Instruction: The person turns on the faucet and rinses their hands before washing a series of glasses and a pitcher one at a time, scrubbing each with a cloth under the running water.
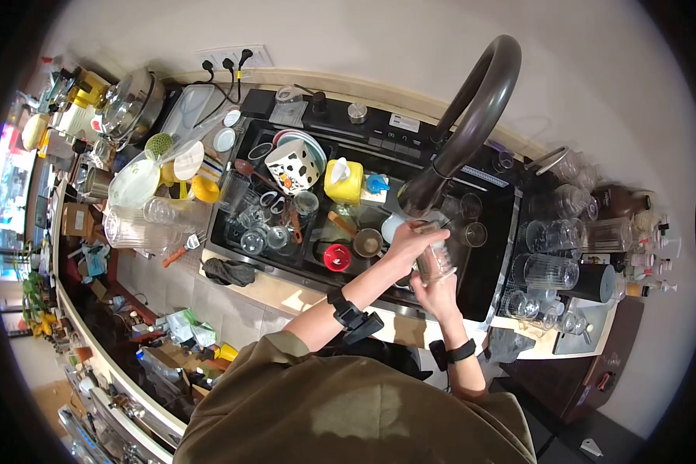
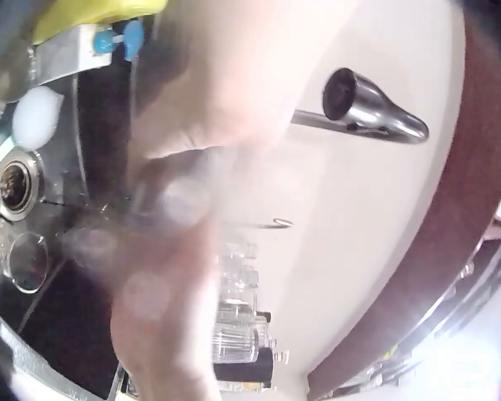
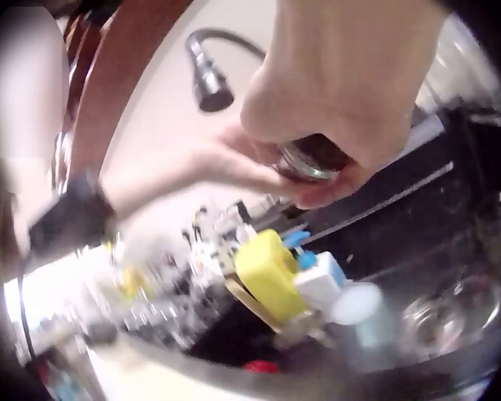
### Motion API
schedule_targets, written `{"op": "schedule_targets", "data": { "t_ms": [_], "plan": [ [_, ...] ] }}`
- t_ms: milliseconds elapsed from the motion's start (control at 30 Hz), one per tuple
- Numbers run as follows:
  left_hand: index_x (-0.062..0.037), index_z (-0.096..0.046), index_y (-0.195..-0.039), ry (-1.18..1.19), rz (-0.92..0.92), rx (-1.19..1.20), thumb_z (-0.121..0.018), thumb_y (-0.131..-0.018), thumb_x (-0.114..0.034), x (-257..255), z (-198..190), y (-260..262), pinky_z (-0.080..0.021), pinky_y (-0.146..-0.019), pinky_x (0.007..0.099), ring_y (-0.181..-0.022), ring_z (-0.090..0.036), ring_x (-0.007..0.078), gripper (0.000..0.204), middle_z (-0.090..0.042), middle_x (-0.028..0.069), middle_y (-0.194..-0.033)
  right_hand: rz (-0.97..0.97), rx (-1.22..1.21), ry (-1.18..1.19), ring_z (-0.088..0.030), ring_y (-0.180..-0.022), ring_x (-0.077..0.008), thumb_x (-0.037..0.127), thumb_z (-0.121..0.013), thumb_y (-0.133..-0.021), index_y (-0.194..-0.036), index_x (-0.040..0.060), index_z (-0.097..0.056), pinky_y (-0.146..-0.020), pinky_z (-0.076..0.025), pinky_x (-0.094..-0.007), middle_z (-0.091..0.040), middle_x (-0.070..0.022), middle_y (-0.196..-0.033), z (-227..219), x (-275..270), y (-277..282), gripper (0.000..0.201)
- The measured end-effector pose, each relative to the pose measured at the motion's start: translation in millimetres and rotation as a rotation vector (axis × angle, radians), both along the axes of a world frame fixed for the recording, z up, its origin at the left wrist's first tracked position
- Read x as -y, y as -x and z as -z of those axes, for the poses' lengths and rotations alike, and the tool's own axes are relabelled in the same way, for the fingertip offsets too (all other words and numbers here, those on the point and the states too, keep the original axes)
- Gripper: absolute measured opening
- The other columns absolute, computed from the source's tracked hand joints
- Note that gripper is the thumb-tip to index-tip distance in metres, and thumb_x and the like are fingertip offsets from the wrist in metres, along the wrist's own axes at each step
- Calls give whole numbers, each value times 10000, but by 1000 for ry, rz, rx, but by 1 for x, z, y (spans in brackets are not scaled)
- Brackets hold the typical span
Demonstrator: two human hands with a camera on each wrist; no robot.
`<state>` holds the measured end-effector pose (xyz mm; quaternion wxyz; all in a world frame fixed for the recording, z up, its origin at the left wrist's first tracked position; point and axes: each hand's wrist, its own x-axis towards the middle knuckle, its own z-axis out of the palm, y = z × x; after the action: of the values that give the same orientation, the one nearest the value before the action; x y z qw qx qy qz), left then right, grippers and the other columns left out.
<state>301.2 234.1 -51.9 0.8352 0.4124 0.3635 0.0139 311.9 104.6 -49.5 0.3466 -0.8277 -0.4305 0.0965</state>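
Both hands hold a clear glass [image 1: 436, 264] over the sink, below the dark faucet [image 1: 472, 116]. My left hand [image 1: 411, 244] grips it near its upper end, fingers wrapped over it. From below, my right hand [image 1: 438, 295] grips the other end. Between the palms, part of the glass [image 3: 311, 163] shows in the right wrist view. Motion blurs the hands in the left wrist view. Close by in the sink are a white cup [image 1: 392, 226] and two clear glasses, one of them a round-rimmed glass [image 1: 474, 234].
A yellow container [image 1: 343, 182], a cow-print pot [image 1: 292, 166] and a red bowl [image 1: 336, 257] stand left of the hands. Several glasses fill the left basin. More washed-looking glassware, including a ribbed glass [image 1: 547, 271], crowds the right counter. The faucet arches overhead.
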Motion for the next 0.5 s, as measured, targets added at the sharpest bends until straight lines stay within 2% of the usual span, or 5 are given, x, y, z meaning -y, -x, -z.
{"op": "schedule_targets", "data": {
  "t_ms": [67,167,267,300,500],
  "plan": [
    [47,-581,-999,15,-101,-35,-795,-655,-104,2,1,-2,-491,-699,271,-776,-600,128,433,-641,75,-872,4,-50,123,-586,-970,-354,68,-631,-725,-1225,10,-468,-784,-487,-399,-574,-197,-1090,-13,-7,3,530],
    [16,-617,-940,14,-133,-2,-761,-669,-70,4,11,-2,-485,-662,252,-708,-599,119,318,-650,63,-819,43,-123,-204,-616,-909,-319,35,-645,-722,-1225,20,-463,-766,-491,-373,-598,-156,-1054,5,-16,11,534],
    [-4,-600,-955,166,-70,115,-736,-690,-56,0,11,6,-506,-656,275,-714,-616,140,303,-642,68,-797,275,-1027,-536,-593,-747,-202,-7,-654,-730,-1227,54,-447,-640,-483,-322,-590,-78,-944,11,-12,26,542],
    [-3,-592,-962,249,-57,166,-734,-693,-57,-1,7,9,-514,-661,285,-713,-620,148,309,-640,71,-797,310,-1301,-429,-517,-708,-91,-80,-593,-755,-1160,34,-475,-595,-428,-225,-546,-40,-919,7,-4,22,437],
    [-11,-544,-1044,418,20,353,-708,-720,-101,-8,-1,20,-535,-716,340,-820,-629,200,375,-623,108,-901,360,-1951,-799,-411,-602,-67,-135,-499,-770,-1053,-19,-492,-481,-330,-172,-532,-61,-894,-14,10,19,306]
  ]
}}
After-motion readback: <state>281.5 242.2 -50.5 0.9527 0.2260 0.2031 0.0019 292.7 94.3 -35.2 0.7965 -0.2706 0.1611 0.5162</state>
